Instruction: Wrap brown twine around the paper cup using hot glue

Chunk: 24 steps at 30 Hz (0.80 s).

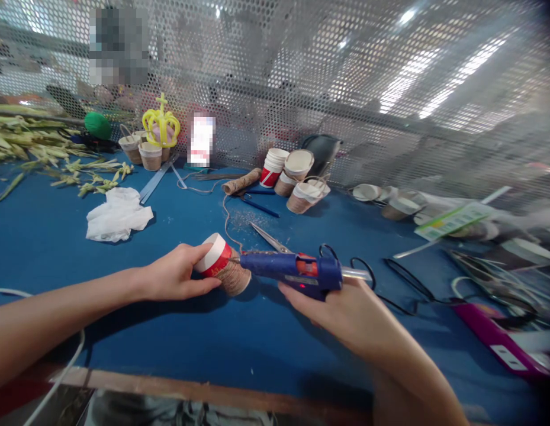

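My left hand [181,273] is closed around a paper cup [216,253], tilted on its side. Brown twine [232,277] wraps part of the cup, and a red and white band of it stays bare. In my right hand [341,313] is a blue hot glue gun [292,269], with a clear glue stick [357,273] jutting from its back. The gun's nozzle points left and is at the cup, by the edge of the twine. A strand of twine [227,216] runs from the cup back to a twine roll [242,181]. Scissors [270,238] lie just behind the gun.
Twine-wrapped cups [304,197] and a stack of plain cups [273,167] stand at the back. A white cloth [118,214], a yellow crown [161,127] and a lit phone [200,140] are farther left. Black cable [401,284] and a purple power strip [492,337] lie right.
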Tool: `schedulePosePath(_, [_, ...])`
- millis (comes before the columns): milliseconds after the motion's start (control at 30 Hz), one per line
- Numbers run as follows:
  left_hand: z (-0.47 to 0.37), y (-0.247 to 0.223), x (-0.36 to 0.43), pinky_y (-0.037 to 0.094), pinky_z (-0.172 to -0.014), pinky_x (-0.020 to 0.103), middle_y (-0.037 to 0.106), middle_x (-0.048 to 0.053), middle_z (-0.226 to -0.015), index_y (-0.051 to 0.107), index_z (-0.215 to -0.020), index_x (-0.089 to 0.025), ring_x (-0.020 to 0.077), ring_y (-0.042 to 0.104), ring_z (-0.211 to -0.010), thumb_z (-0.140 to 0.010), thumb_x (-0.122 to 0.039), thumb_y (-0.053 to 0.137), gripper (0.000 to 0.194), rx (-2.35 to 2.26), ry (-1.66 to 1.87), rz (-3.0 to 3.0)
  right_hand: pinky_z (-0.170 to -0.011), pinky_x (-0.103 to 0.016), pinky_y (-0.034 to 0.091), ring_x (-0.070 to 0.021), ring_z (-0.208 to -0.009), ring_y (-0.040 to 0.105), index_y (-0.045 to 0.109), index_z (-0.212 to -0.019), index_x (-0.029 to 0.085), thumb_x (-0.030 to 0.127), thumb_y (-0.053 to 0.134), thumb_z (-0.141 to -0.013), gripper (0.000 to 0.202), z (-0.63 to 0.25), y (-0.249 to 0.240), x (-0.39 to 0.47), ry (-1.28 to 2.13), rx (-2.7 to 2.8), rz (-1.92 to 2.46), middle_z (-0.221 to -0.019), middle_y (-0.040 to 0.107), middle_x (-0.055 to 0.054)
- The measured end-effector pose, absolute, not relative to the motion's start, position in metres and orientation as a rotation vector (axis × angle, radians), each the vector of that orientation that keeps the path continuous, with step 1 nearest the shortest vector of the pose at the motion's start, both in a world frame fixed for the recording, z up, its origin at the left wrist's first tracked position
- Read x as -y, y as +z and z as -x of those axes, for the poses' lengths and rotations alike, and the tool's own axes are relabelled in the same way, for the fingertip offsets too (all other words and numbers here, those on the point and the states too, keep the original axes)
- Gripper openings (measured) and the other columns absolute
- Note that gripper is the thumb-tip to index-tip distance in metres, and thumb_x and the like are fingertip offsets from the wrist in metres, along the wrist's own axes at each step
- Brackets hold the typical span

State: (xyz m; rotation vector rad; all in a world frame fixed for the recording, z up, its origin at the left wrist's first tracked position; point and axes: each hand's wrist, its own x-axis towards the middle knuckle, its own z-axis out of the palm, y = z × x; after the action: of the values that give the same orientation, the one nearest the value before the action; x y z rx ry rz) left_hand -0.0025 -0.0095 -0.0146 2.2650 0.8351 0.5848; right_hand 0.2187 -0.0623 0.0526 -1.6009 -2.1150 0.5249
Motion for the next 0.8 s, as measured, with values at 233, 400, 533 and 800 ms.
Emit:
schedulePosePath(233, [0.0021,-0.014,0.0094,0.043,-0.056,0.021,0.065,0.005,-0.076,0.051,-0.105,-0.01,0.0128,0.057,-0.061,-0.076,-0.03,0.053,0.036,-0.819,0.588,-2.244,-0.039,-0.019,0.035,-0.0085,-0.039,0.038,0.049,-0.053,0.019,0.022,0.047,-0.071,0.019,-0.219,0.0526,0.0616,0.522,2.084,1.599,-0.043,0.041,0.004])
schedulePosePath(400, [0.0027,-0.0139,0.0081,0.042,-0.055,0.02,0.066,0.004,-0.076,0.053,-0.102,-0.01,0.0122,0.056,-0.059,-0.075,-0.029,0.053,0.033,-0.788,0.583,-2.259,-0.039,-0.019,0.035,-0.0083,-0.039,0.035,0.049,-0.053,0.02,0.022,0.047,-0.069,0.016,-0.2199,0.0529,0.0615,0.558,2.097,1.602,-0.043,0.039,0.004])
schedulePosePath(533, [0.0039,-0.0141,0.0076,0.042,-0.054,0.02,0.066,0.004,-0.074,0.054,-0.099,-0.01,0.0113,0.056,-0.058,-0.075,-0.027,0.054,0.03,-0.748,0.6,-2.261,-0.04,-0.02,0.034,-0.008,-0.04,0.035,0.042,-0.05,0.02,0.024,0.046,-0.071,0.022,-0.2221,0.0498,0.0598,0.614,2.068,1.574,-0.044,0.04,0.004])
schedulePosePath(800, [0.0034,-0.0146,0.0066,0.043,-0.055,0.021,0.066,0.005,-0.073,0.056,-0.094,-0.009,0.0123,0.058,-0.06,-0.075,-0.026,0.053,0.026,-0.722,0.605,-2.288,-0.042,-0.02,0.034,-0.0082,-0.042,0.034,0.036,-0.05,0.021,0.024,0.046,-0.071,0.023,-0.223,0.0486,0.0573,0.662,2.062,1.557,-0.045,0.037,0.004])
